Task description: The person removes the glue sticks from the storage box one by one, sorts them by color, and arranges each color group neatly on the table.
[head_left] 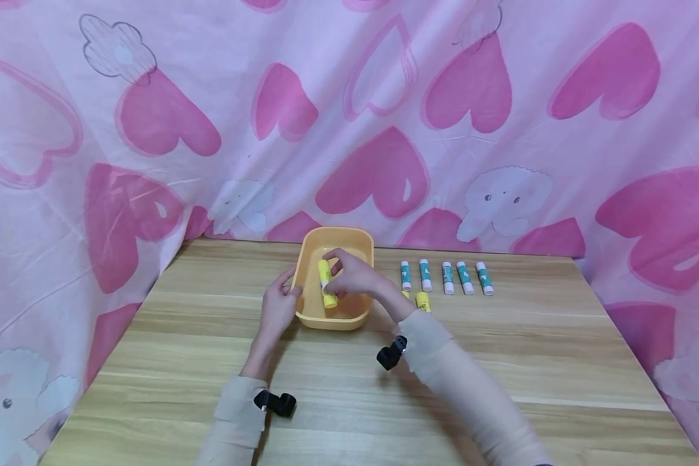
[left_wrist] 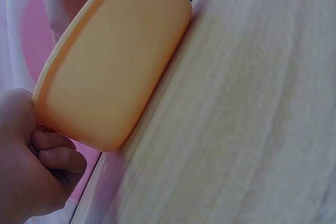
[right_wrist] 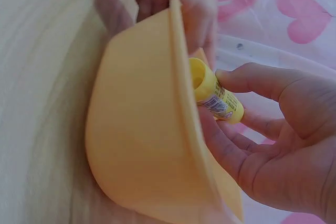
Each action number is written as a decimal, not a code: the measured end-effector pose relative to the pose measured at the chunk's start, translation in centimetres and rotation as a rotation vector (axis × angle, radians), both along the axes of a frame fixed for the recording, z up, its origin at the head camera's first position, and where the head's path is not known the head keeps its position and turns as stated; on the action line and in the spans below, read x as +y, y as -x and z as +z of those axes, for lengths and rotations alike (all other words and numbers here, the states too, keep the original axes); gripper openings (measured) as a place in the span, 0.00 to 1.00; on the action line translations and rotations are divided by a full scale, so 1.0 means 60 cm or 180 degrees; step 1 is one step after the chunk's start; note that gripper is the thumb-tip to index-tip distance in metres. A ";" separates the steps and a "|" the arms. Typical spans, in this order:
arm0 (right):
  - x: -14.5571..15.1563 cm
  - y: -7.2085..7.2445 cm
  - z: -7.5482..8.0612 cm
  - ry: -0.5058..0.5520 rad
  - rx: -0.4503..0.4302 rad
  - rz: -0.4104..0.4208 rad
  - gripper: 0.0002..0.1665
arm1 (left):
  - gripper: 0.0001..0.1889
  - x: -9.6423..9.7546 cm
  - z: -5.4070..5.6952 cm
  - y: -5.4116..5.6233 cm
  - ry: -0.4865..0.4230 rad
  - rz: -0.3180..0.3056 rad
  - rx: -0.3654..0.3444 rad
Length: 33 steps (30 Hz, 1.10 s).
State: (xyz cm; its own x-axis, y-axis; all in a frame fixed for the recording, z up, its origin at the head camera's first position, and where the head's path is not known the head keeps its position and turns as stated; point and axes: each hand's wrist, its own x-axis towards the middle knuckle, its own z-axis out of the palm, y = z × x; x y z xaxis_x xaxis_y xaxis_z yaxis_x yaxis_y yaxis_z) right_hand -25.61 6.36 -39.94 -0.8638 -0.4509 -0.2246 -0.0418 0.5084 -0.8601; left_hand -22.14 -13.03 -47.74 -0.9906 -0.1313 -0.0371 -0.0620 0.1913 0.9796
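My right hand (head_left: 354, 275) pinches a yellow glue stick (head_left: 325, 273) between thumb and fingers, over the inside of an orange-yellow plastic bin (head_left: 333, 323). The right wrist view shows the glue stick (right_wrist: 220, 98) tilted, its hollow end toward the rim and a printed label on its side. At the bin's left side, my left hand (head_left: 278, 304) holds the rim. In the left wrist view the fingers of that hand (left_wrist: 34, 166) curl under the edge of the bin (left_wrist: 115, 61), thumb side on top. The bin stands on the wooden table.
Several white-and-teal glue sticks (head_left: 447, 278) stand in a row to the right of the bin. In front of them are two yellow glue sticks (head_left: 422, 301), one mostly hidden by my right arm. A pink heart-patterned cloth (head_left: 373, 175) hangs behind the wooden table (head_left: 338, 388).
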 end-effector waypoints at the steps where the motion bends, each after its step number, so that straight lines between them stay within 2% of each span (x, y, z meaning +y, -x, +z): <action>1: 0.004 -0.001 0.003 0.0030 0.0020 -0.0012 0.44 | 0.29 0.000 0.001 -0.001 -0.0004 0.0003 0.0009; 11: 0.059 -0.010 0.026 0.0195 0.0090 -0.0142 0.43 | 0.28 0.000 0.001 -0.002 0.0037 0.0016 0.0090; 18: 0.100 -0.021 0.038 0.0127 0.0119 -0.0288 0.46 | 0.29 -0.001 0.002 -0.003 0.0035 -0.0002 0.0061; 27: 0.144 -0.033 0.047 0.0209 0.0161 -0.0321 0.49 | 0.28 -0.001 0.001 -0.002 0.0050 0.0022 0.0053; 33: 0.180 -0.045 0.049 0.0175 0.0156 -0.0408 0.45 | 0.29 0.000 0.002 -0.002 0.0054 0.0018 0.0055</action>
